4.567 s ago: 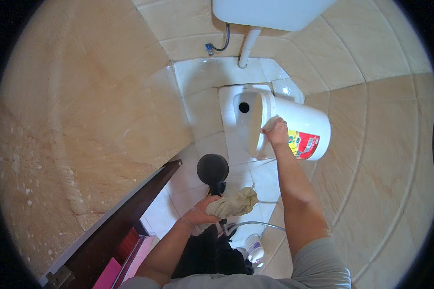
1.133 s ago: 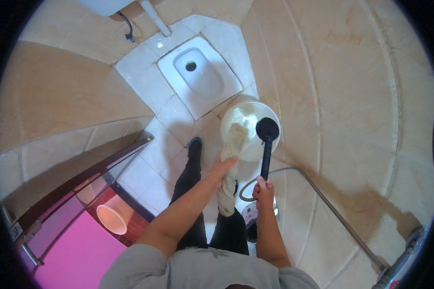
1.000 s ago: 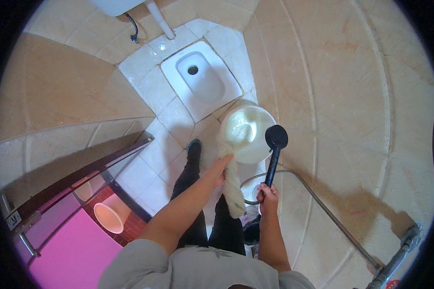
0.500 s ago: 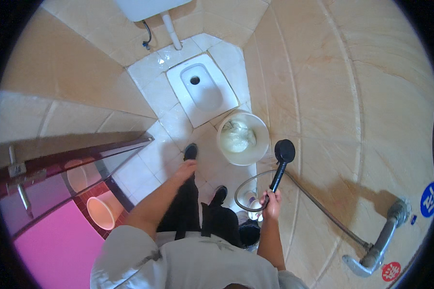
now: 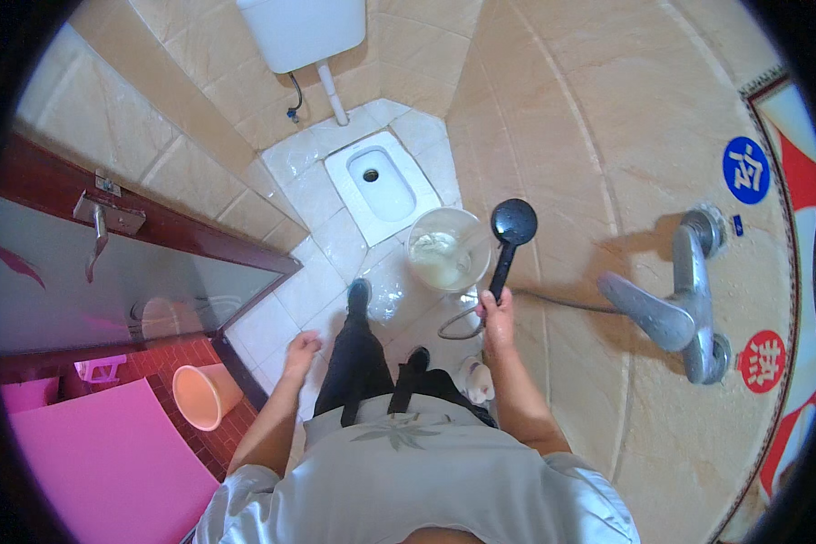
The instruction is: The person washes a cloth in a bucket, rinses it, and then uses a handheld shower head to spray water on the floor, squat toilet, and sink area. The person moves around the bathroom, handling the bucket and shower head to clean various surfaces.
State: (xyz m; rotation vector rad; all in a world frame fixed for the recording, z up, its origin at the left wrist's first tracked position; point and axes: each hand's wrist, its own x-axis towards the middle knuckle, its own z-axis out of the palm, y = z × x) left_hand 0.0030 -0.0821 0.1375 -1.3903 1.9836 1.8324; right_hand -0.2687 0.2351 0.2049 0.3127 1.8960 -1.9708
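Shower head point(image 5: 513, 223) gripped by right hand point(image 5: 496, 313) beside bucket point(image 5: 448, 249); left hand point(image 5: 301, 352) loosely curled, empty.

Two round signs sit on the tiled wall at the right, by the tap. The blue disc point(image 5: 745, 170) is farther off, above the tap's upper end, with a white mark on it. The red disc point(image 5: 762, 360) is nearer, just right of the tap's lower end, also marked in white. Between them a tiny blue sticker point(image 5: 738, 219) shows, perhaps a label.
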